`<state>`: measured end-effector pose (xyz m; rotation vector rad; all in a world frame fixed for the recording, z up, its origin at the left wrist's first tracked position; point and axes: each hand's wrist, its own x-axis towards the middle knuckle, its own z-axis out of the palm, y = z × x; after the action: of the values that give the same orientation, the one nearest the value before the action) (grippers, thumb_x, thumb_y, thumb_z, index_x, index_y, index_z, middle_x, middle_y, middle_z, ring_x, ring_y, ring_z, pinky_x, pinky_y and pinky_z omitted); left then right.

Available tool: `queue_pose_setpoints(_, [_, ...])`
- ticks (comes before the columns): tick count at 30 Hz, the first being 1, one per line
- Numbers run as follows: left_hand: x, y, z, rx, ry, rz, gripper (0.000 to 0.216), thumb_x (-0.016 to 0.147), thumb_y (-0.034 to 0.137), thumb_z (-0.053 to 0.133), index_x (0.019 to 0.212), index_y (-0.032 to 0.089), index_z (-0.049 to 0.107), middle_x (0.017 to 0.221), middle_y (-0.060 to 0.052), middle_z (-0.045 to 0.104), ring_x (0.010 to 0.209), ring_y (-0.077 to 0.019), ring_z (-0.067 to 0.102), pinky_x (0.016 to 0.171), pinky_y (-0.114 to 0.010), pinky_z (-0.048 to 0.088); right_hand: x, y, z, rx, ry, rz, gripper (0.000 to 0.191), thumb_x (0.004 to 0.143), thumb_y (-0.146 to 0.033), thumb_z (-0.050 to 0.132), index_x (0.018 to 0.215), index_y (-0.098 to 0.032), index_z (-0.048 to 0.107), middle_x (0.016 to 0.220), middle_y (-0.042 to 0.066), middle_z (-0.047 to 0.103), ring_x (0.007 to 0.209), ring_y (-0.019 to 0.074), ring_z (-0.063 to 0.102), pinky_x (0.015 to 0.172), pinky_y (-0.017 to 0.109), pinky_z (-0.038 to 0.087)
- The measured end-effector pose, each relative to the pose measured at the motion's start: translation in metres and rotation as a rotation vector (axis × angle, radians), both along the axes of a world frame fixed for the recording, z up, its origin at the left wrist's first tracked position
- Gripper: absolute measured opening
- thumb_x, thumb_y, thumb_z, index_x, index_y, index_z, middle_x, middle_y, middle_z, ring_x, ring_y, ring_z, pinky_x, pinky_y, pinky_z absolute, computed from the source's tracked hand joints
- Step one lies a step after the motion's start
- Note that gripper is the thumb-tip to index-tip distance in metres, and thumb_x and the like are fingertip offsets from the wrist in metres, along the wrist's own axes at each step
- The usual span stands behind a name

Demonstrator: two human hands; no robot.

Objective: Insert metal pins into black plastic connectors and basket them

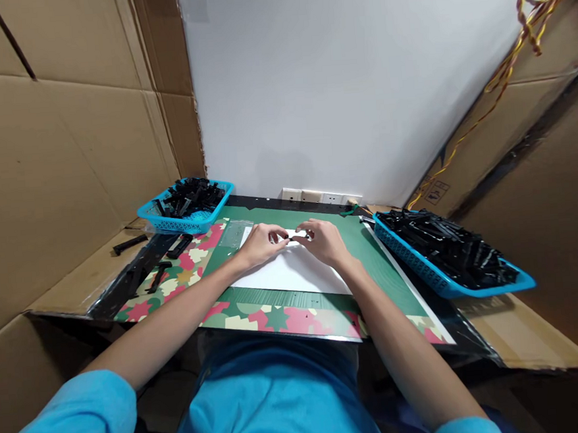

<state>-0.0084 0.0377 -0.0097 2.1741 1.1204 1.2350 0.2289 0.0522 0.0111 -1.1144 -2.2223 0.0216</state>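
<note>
My left hand (261,246) and my right hand (324,242) meet over a white sheet of paper (293,272) in the middle of the table. Both are closed in a pinch, thumbs and fingertips almost touching. Between the fingertips shows a small black piece (291,239), largely covered by the fingers, so its exact kind is hidden. Under the paper lies a green mat (386,269) with a camouflage-patterned border. A small clear plastic bag (235,233) lies on the mat beside my left hand.
A blue basket (171,225) heaped with black plastic parts stands at the back left. Another blue basket (421,270) of long black parts is on the right. Several loose black parts (159,276) lie at the left. Cardboard walls (65,126) flank the table; sockets (312,196) line the back.
</note>
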Motion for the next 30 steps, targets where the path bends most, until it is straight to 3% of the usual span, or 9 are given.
queue_pose_setpoints(4, [0.005, -0.005, -0.003, 0.047, 0.088, 0.029, 0.014, 0.089, 0.029, 0.077, 0.096, 0.020, 0.084, 0.093, -0.007, 0.082, 0.075, -0.0207, 0.069, 0.072, -0.034, 0.051, 0.007, 0.004, -0.002, 0.034, -0.018, -0.032, 0.033, 0.113, -0.027, 0.047, 0.120, -0.017, 0.078, 0.107, 0.014, 0.069, 0.101, 0.0271, 0.061, 0.084, 0.034, 0.046])
queue_pose_setpoints(6, [0.006, -0.007, -0.004, 0.068, 0.120, 0.028, 0.012, 0.088, 0.027, 0.077, 0.096, 0.021, 0.084, 0.095, -0.006, 0.083, 0.077, -0.0207, 0.070, 0.074, -0.034, 0.052, 0.010, 0.003, -0.002, 0.056, -0.079, 0.001, 0.039, 0.114, -0.022, 0.039, 0.122, -0.017, 0.077, 0.111, 0.016, 0.066, 0.105, 0.0285, 0.059, 0.087, 0.036, 0.047])
queue_pose_setpoints(11, [0.009, -0.010, -0.004, 0.098, 0.170, 0.025, 0.011, 0.085, 0.021, 0.077, 0.094, 0.021, 0.082, 0.093, -0.004, 0.082, 0.079, -0.0211, 0.072, 0.079, -0.035, 0.053, 0.010, -0.004, 0.004, 0.146, -0.261, 0.054, 0.030, 0.108, -0.015, 0.050, 0.111, -0.018, 0.079, 0.112, 0.016, 0.068, 0.104, 0.0300, 0.059, 0.088, 0.039, 0.046])
queue_pose_setpoints(15, [0.011, -0.011, -0.005, 0.119, 0.172, 0.023, 0.011, 0.083, 0.017, 0.077, 0.092, 0.020, 0.082, 0.091, -0.004, 0.081, 0.079, -0.0209, 0.071, 0.079, -0.034, 0.053, 0.002, -0.004, 0.004, 0.042, 0.007, 0.054, 0.028, 0.108, -0.022, 0.052, 0.103, -0.020, 0.080, 0.106, 0.012, 0.075, 0.093, 0.0249, 0.068, 0.083, 0.035, 0.049])
queue_pose_setpoints(20, [0.012, -0.015, -0.005, 0.142, 0.204, 0.026, 0.011, 0.082, 0.014, 0.075, 0.091, 0.019, 0.080, 0.088, -0.005, 0.079, 0.077, -0.0208, 0.069, 0.077, -0.034, 0.051, -0.012, 0.000, -0.005, -0.205, 0.435, 0.160, 0.022, 0.102, -0.037, 0.064, 0.092, -0.021, 0.075, 0.083, 0.006, 0.078, 0.076, 0.0224, 0.075, 0.074, 0.031, 0.055])
queue_pose_setpoints(24, [0.013, -0.019, -0.003, 0.173, 0.237, 0.017, 0.008, 0.083, 0.014, 0.074, 0.087, 0.019, 0.079, 0.082, -0.004, 0.076, 0.078, -0.0215, 0.067, 0.077, -0.034, 0.048, -0.017, 0.000, -0.010, -0.310, 0.455, 0.196, 0.028, 0.099, -0.046, 0.069, 0.086, -0.022, 0.072, 0.075, 0.005, 0.076, 0.070, 0.0225, 0.075, 0.069, 0.031, 0.058])
queue_pose_setpoints(30, [0.014, -0.022, -0.001, 0.188, 0.243, -0.005, 0.010, 0.083, 0.013, 0.074, 0.090, 0.019, 0.079, 0.084, -0.004, 0.076, 0.082, -0.0222, 0.068, 0.077, -0.034, 0.047, -0.018, 0.000, -0.011, -0.334, 0.487, 0.183, 0.029, 0.098, -0.048, 0.071, 0.084, -0.022, 0.071, 0.075, 0.006, 0.076, 0.069, 0.0234, 0.076, 0.068, 0.033, 0.061])
